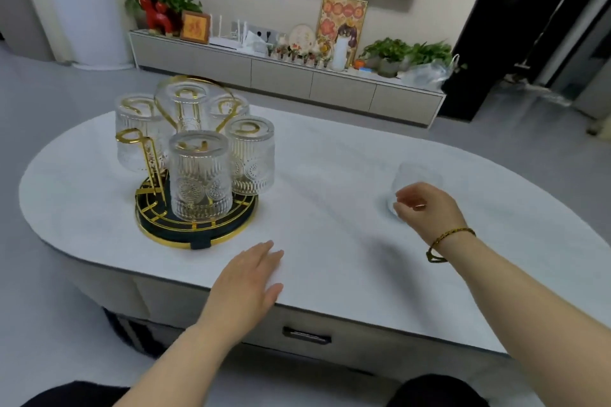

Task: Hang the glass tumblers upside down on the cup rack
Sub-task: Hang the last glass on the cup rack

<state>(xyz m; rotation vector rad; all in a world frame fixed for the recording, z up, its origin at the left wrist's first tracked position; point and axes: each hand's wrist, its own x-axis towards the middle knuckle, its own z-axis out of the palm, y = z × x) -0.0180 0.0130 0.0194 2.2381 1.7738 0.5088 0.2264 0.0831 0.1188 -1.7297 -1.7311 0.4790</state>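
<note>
Five ribbed clear glass tumblers [199,175] hang upside down on a gold wire cup rack with a round dark base [195,228] at the left of the white oval tabletop [330,182]. The left hand [246,277] lies flat, fingers released; the right hand [426,208] curls loosely beside a blurred clear glass [415,175], grip uncertain.

Tumblers [199,175] are clear, ribbed, embossed glass; the cup rack [155,155] is glossy gold metal; the desk [330,175] is smooth, matt, pale stone-like.

The right hand [426,208] partly hides a blurred tumbler [415,178].
</note>
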